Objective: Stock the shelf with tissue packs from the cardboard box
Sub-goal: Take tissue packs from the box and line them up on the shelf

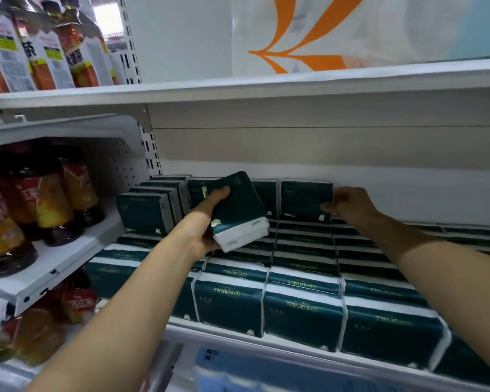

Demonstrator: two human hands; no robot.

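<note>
My left hand [207, 222] grips a dark green tissue pack [239, 210] with white ends, held tilted above the stocked rows. My right hand [348, 203] reaches to the back of the shelf and rests its fingers on the right edge of an upright green pack [304, 198] standing on the top layer. Several rows of the same green packs [303, 309] fill the white shelf [238, 333], with a second layer begun at the back left [146, 212]. The cardboard box is out of view.
Bottled orange drinks [40, 205] stand on the neighbouring shelf to the left. An upper shelf board [266, 91] hangs close above, carrying large white and orange bags [309, 32]. Blue packages [266, 369] lie on the shelf below. The top layer to the right of my right hand holds no packs.
</note>
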